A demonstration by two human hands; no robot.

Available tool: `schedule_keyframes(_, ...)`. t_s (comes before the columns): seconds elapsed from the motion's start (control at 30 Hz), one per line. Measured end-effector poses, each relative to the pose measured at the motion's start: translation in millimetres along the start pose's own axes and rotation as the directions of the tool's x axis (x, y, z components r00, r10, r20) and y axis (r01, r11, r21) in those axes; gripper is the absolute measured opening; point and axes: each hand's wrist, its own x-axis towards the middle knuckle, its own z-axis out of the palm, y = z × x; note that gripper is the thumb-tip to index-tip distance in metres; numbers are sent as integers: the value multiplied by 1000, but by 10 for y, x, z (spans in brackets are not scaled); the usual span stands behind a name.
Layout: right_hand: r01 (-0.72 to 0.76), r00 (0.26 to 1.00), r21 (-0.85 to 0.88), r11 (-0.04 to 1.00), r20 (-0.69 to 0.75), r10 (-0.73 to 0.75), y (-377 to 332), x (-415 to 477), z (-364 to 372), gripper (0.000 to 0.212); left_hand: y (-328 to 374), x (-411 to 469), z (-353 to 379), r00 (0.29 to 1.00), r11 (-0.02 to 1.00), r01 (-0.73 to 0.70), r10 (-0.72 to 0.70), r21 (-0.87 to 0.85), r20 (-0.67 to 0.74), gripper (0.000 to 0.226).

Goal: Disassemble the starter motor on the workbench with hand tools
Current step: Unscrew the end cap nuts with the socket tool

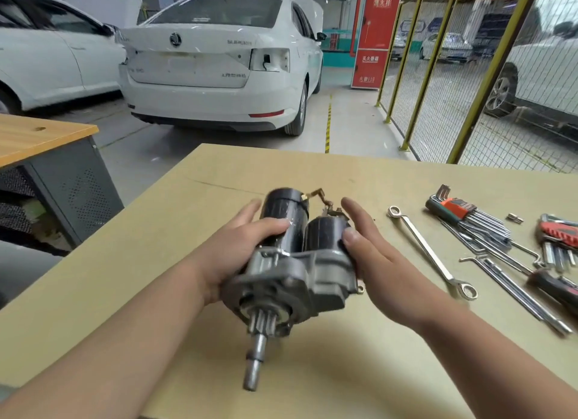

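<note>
In the head view, we are looking at the starter motor (291,262), which is being held above the middle of the surface (312,175). It is showing two smooth black cylinders side by side, the left one larger, both seated in a rough grey cast-metal housing. A toothed pinion and a bare steel shaft are pointing toward the near edge, and brassy terminals are sticking up at the far end.

The left hand (237,246) is gripping the larger cylinder, its thumb lying across the top and its fingers wrapping round the left side. The right hand (375,246) is spread, its fingers nearly straight and its thumb pressing on the smaller cylinder.

The surface is looking like matte tan board. To the right, a shiny ring spanner (428,250), a hex key set (469,215) in a green and orange holder, a second set (560,234) in a red holder and loose bent steel rods are lying on it.

Beyond it, we are seeing a grey workshop floor, a white car (215,62), a red cabinet (375,37) and a yellow-posted mesh fence (438,74).
</note>
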Motion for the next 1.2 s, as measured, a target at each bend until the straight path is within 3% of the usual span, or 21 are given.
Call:
schedule_keyframes(0.13, 42, 999, 213, 976, 7, -44, -59, 92, 19, 53, 95, -10, 125, 913, 913, -398, 403, 88, -61, 49)
schedule_keyframes(0.2, 69, 997, 217, 974, 13, -73, -123, 112, 9, 45, 85, 1, 185, 870, 874, -471, 483, 122, -100, 60)
schedule_keyframes(0.3, 89, 996, 136, 987, -10, -89, -156, 98, 18, 46, -5, 49, 236, 829, 850, -493, 524, 186, -197, 83)
schedule_keyframes(0.43, 129, 991, 75, 989, -33, -127, -95, 100, 65, 66, -111, 107, 256, 814, 846, -507, 533, 167, -231, 80)
schedule_keyframes(0.57, 205, 978, 108, 973, -72, -198, -101, 161, 79, 59, -146, 128, 227, 773, 815, -554, 579, 171, -259, 86)
schedule_keyframes(0.67, 273, 960, 82, 959, -90, -266, -147, 199, 55, 58, -123, 132, 199, 695, 744, -612, 668, 270, -266, 88)
schedule_keyframes(0.73, 297, 952, 60, 953, -102, -290, -158, 199, 42, 58, -125, 138, 199, 653, 696, -637, 716, 331, -247, 89)
schedule_keyframes(0.93, 314, 944, -34, 949, -93, -316, -140, 164, 1, 47, -153, 136, 224, 588, 613, -730, 788, 302, -180, 90)
schedule_keyframes(1.07, 260, 960, -131, 957, -67, -270, -88, 101, -85, 61, -136, 113, 231, 493, 466, -742, 867, 482, -78, 95)
schedule_keyframes(1.2, 298, 954, -103, 949, -14, -301, -128, 56, -159, 73, -162, 117, 218, 492, 348, -709, 867, 613, 76, 99)
